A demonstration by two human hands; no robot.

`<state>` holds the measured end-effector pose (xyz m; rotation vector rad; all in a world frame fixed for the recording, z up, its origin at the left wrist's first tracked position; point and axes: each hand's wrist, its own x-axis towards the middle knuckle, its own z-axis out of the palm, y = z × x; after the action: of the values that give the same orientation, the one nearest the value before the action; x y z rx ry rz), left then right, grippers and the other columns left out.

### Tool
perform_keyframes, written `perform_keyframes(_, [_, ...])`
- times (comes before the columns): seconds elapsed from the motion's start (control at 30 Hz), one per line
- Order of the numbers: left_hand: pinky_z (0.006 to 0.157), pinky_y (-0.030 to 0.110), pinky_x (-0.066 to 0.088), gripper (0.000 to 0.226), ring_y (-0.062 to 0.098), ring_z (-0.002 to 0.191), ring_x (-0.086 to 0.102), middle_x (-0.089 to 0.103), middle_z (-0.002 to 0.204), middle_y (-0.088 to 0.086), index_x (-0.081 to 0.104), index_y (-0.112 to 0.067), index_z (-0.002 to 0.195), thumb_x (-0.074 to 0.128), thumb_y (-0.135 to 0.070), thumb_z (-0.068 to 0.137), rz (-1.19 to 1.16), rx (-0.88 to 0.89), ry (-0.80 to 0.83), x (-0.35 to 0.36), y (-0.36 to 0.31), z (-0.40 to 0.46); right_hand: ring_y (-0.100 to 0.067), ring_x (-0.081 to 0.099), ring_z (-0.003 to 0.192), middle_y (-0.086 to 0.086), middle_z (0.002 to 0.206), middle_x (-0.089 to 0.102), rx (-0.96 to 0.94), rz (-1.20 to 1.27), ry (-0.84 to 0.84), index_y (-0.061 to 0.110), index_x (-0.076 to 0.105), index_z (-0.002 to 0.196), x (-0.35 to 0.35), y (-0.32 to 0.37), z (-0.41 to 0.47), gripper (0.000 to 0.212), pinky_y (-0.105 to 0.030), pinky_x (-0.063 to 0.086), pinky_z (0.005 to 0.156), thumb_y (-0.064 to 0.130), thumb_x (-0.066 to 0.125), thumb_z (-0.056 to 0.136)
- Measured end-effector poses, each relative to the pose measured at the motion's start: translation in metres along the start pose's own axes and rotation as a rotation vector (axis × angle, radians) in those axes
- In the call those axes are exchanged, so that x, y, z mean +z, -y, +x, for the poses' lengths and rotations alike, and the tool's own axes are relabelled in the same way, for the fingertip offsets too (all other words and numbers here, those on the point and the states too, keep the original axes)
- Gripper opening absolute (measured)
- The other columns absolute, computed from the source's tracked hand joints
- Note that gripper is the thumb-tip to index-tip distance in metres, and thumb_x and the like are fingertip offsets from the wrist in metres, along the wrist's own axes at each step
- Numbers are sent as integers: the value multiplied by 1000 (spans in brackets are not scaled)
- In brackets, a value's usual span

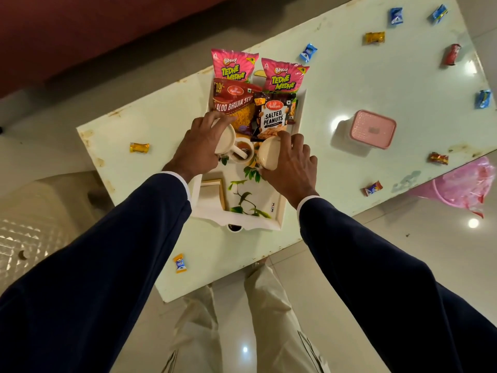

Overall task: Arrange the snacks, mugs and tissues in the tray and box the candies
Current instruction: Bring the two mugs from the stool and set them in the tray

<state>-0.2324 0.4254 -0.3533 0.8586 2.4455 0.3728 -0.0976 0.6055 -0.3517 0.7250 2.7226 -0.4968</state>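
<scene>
A white tray [252,222] with a leaf print lies on the pale table. At its far end lie two pink Bingo packs [234,66], a red Aloo Bhujia pack [234,102] and a Salted Peanuts pack [273,118]. My left hand [200,145] grips a cream mug [226,138] tilted on its side in the tray's middle. My right hand [291,162] holds a second cream mug [267,154], also tilted. Between them stands a small cup [243,152] with brown inside. A stack of tissues [212,192] rests at the tray's near left. Several wrapped candies [139,147] are scattered over the table.
A pink-lidded box [372,129] stands shut to the right of the tray. Candies lie along the far right edge [453,53] and one near the front edge [179,263]. A pink bin with a plastic bag [465,184] stands on the floor at the right.
</scene>
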Motion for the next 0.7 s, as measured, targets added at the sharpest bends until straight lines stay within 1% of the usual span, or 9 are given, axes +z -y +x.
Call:
perform_keyframes(0.03, [100, 53, 49, 105, 36, 135, 39, 33, 155, 8, 30, -27, 154, 89, -18, 69, 49, 7, -4, -2, 0, 1, -31, 53, 112, -7, 130, 46, 8, 3, 1, 21, 35, 139, 0, 0, 0, 89, -47, 49, 84, 59, 74, 68])
perform_keyframes(0.07, [99, 54, 49, 108, 36, 134, 40, 34, 154, 8, 29, -26, 154, 91, -35, 66, 73, -24, -29, -2, -2, 2, -31, 53, 112, -7, 130, 46, 18, 10, 1, 21, 35, 139, -1, -1, 0, 91, -47, 49, 85, 62, 74, 67])
perform_keyframes(0.13, [95, 51, 49, 106, 35, 128, 47, 42, 147, 11, 34, -20, 148, 84, -63, 65, 110, -156, -126, -2, -7, 3, -32, 53, 113, -6, 131, 46, 31, 32, -2, 22, 34, 139, -2, 0, 0, 93, -48, 50, 86, 64, 73, 66])
perform_keyframes(0.2, [91, 47, 50, 99, 33, 120, 52, 49, 137, 12, 41, -15, 140, 78, -72, 67, 135, -270, -179, 0, -12, 4, -32, 52, 114, -6, 132, 45, 32, 48, -1, 23, 34, 139, -1, -1, 0, 92, -48, 50, 87, 63, 73, 67])
perform_keyframes(0.23, [90, 46, 50, 96, 33, 118, 54, 50, 135, 13, 42, -14, 138, 78, -70, 69, 111, -292, -173, 1, -12, 4, -32, 52, 114, -6, 133, 45, 32, 52, 1, 23, 34, 139, -1, 0, 0, 91, -49, 50, 87, 62, 73, 67])
perform_keyframes(0.3, [91, 45, 50, 91, 33, 119, 53, 50, 134, 13, 43, -14, 138, 82, -61, 71, 30, -274, -136, 1, -11, 4, -32, 53, 115, -7, 133, 46, 32, 57, 3, 22, 34, 139, -1, 0, 1, 91, -49, 51, 88, 61, 74, 68])
perform_keyframes(0.47, [96, 46, 48, 87, 34, 124, 48, 47, 140, 9, 46, -19, 141, 92, -27, 67, -15, -60, 14, -8, -7, 6, -32, 54, 114, -7, 131, 47, 17, 67, -11, 21, 36, 138, 0, 0, 1, 89, -48, 51, 87, 59, 76, 67])
perform_keyframes(0.6, [98, 44, 45, 87, 34, 125, 46, 47, 141, 9, 45, -20, 144, 86, -4, 68, -16, 101, 119, -12, -3, 5, -32, 54, 113, -7, 131, 46, 21, 87, -17, 21, 36, 137, 1, -1, 0, 87, -48, 53, 87, 59, 75, 69])
perform_keyframes(0.7, [103, 43, 44, 85, 32, 130, 45, 47, 141, 9, 46, -21, 144, 83, 2, 71, -78, 143, 120, -12, 1, 4, -31, 55, 112, -7, 130, 46, 24, 100, -33, 21, 37, 136, 2, 1, 0, 86, -47, 53, 86, 60, 74, 70])
